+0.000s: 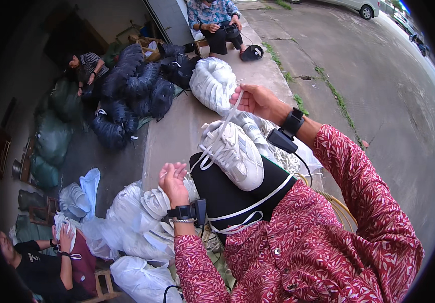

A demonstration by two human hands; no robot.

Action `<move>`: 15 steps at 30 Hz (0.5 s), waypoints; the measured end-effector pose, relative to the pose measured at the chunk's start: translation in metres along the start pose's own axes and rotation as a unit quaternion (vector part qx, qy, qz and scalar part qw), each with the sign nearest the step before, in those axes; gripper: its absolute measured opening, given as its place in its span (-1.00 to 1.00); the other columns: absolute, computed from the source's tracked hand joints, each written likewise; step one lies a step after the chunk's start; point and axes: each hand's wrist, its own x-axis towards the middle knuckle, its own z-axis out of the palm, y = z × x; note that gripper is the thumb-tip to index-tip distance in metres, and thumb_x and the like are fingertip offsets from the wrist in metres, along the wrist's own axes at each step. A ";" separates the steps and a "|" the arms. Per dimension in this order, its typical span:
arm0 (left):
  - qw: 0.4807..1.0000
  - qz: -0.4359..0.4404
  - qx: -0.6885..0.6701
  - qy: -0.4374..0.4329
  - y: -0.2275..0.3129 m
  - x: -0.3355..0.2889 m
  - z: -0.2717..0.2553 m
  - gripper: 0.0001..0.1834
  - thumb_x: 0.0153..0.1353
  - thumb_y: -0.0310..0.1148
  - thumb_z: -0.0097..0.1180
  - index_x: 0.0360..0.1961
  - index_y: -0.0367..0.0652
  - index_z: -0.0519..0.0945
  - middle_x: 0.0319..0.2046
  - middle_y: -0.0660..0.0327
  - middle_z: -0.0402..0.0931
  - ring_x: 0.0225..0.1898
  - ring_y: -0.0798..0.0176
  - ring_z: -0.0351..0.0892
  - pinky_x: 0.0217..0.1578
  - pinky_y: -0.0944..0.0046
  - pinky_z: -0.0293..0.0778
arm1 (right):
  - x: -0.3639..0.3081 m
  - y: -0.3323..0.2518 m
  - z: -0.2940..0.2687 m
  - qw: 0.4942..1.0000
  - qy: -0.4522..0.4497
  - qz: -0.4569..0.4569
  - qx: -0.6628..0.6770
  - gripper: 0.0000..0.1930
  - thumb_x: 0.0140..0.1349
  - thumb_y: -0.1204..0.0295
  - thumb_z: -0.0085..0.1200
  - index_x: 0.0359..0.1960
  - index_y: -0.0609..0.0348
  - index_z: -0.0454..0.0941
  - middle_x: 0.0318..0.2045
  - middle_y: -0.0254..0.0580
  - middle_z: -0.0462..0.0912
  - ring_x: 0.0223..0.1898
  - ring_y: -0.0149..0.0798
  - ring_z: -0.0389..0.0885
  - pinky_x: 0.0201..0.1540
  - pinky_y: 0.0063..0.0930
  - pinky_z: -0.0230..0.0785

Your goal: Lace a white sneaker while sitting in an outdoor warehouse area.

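A pale grey and white sneaker (240,159) rests on a black pad (212,199) over my lap, its toe toward me. My right hand (260,103) is raised beyond the shoe, fingers pinching a white shoelace (231,113) that runs down to the eyelets. Loose lace loops hang at the shoe's left side. Beside the pad, my left hand (173,183) is held palm up with fingers half curled and apart; I see no lace clearly in it. Another white lace (250,204) lies across the pad near my shirt.
White shoes in plastic bags (126,204) lie to my left; another wrapped white bundle (212,83) lies ahead. Black shoe bundles (131,86) are piled at far left. People sit ahead, far left and near left. Yellow cord (336,202) and black cables run by my right side.
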 end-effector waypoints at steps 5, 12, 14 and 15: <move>0.967 -0.030 0.214 -0.132 -0.016 -0.003 0.037 -0.79 0.13 -0.44 0.10 -0.24 -0.36 0.55 -0.52 0.17 0.55 -0.52 0.38 0.53 -0.57 0.47 0.48 | -0.016 -0.022 -0.025 1.000 -0.011 -0.019 0.017 -0.80 0.34 0.34 -0.22 -0.35 0.14 0.42 -0.56 -0.32 0.53 -0.45 -0.37 0.54 -0.34 -0.51 0.45; 0.961 -0.094 0.077 -0.249 -0.007 -0.001 0.024 -0.60 -0.03 -0.65 0.01 -0.07 -0.47 0.40 -0.30 0.00 0.52 -0.36 0.22 0.56 -0.35 0.36 0.56 | -0.024 -0.015 -0.047 0.999 -0.018 0.007 -0.034 -0.79 0.34 0.37 -0.22 -0.28 0.23 0.43 -0.68 -0.39 0.45 -0.63 -0.47 0.44 -0.54 -0.64 0.36; 0.962 -0.111 0.029 -0.249 -0.006 -0.001 0.021 -0.54 -0.04 -0.69 -0.04 -0.01 -0.50 0.32 -0.24 -0.07 0.49 -0.26 0.13 0.55 -0.23 0.29 0.57 | -0.025 -0.007 -0.048 0.997 -0.040 0.012 -0.058 -0.80 0.34 0.39 -0.21 -0.24 0.25 0.43 -0.67 -0.38 0.46 -0.62 -0.47 0.46 -0.54 -0.64 0.36; 0.966 -0.120 0.000 -0.228 -0.007 -0.001 0.020 -0.57 -0.01 -0.68 -0.03 -0.03 -0.49 0.33 -0.24 -0.05 0.49 -0.27 0.13 0.56 -0.23 0.28 0.57 | -0.025 -0.002 -0.046 0.991 -0.031 0.019 -0.132 -0.81 0.33 0.41 -0.20 -0.22 0.27 0.41 -0.66 -0.36 0.46 -0.61 -0.45 0.47 -0.51 -0.63 0.39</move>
